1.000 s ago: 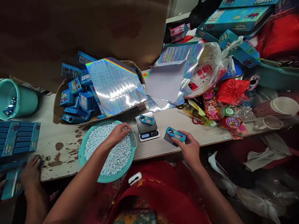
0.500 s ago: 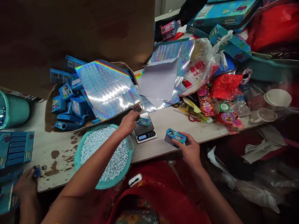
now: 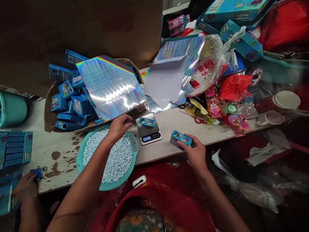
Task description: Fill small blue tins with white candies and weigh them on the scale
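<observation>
On the black-topped kitchen scale [image 3: 145, 130] lies a small blue candy box [image 3: 146, 122], its lettering face up. My left hand [image 3: 119, 127] hovers over the right rim of a turquoise basin [image 3: 80, 161], just left of the scale. Its fingers are bent and a little apart, and I see nothing in them. Small pale blue candies [image 3: 114, 161] fill the basin. Another blue candy box [image 3: 181, 139] is held by my right hand [image 3: 196, 149], thumb on the near side, to the right of the scale. The scale's display is lit, but its digits are too small to read.
A carton [image 3: 49, 112] of blue boxes stands behind the basin, with a shiny holographic sheet [image 3: 111, 87] across it. More sheets, a plastic bag [image 3: 210, 64] and packets crowd the right. At lower left another person's hand [image 3: 26, 190] is near a display tray [image 3: 16, 148].
My left hand has drawn back leftward from the box on the scale to above the basin. My right hand still holds its box in nearly the same place.
</observation>
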{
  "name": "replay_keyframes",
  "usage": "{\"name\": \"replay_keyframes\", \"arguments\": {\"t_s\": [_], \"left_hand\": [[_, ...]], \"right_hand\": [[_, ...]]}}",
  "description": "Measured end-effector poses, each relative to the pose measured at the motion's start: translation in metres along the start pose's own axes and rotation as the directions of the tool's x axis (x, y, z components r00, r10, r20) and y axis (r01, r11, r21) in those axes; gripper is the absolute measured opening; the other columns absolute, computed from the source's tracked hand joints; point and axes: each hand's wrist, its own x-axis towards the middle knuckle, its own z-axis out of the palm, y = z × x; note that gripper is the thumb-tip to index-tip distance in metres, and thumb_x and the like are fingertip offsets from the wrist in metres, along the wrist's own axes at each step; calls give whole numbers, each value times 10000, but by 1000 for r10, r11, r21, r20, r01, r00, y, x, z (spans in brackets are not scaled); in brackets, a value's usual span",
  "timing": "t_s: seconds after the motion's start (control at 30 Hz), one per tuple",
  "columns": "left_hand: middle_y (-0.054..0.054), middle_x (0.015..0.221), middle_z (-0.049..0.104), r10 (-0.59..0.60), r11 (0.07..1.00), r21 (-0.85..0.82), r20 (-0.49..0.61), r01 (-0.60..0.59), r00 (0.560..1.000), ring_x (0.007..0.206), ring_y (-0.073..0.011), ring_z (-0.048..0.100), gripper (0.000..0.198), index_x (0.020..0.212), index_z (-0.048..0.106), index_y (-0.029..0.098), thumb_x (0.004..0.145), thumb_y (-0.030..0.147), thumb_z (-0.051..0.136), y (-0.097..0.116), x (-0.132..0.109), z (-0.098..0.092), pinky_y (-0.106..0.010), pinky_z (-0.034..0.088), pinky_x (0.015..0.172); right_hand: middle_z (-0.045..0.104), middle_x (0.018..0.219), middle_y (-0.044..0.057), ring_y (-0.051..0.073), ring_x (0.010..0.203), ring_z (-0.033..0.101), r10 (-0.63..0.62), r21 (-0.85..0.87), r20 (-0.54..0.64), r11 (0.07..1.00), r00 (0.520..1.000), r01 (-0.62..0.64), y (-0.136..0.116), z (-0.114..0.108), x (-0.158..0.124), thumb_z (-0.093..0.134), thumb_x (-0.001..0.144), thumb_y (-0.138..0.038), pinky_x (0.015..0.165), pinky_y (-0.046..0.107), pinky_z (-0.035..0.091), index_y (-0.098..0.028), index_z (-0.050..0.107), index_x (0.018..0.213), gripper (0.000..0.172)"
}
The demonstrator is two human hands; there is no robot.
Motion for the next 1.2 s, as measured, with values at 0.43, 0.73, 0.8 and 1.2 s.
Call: {"name": "replay_keyframes", "arguments": {"t_s": [0.43,0.73,0.8,1.2], "left_hand": [[-59,1075,630,210,965,157,17,-210,977,993,-230,579,281,1084,591,206,807,247,572,9,9,14,-341,442,830],[-100,1247,528,336,822,409,211,-395,918,1144,-282,480,454,1234,501,245,793,219,607,22,30,50,-408,440,886],[-109,1167,564,298,839,404,219,-364,929,1079,-279,524,354,1167,534,219,815,217,573,21,30,61,-402,452,848],[-88,1061,630,-443,836,-83,-685,543,578,922,-285,613,588,1219,499,197,731,483,662,-126,-174,-105,-424,481,832]], "right_hand": [[681,943,72,225,845,623,11,-21,-27,1000,1000,-12,-2,6,-15,833,552,-445,835,423,495,-184,662,1041,580],[686,947,77,231,839,630,9,-57,-50,998,999,-11,4,10,-28,826,555,-462,834,439,507,-181,660,1064,604],[687,937,72,231,836,629,13,-61,-46,998,999,-16,2,13,-31,829,553,-461,824,432,508,-188,660,1067,606],[687,897,51,229,812,623,-21,-128,64,991,998,29,-36,62,-37,840,511,-473,820,434,490,-200,668,1063,640]]}}
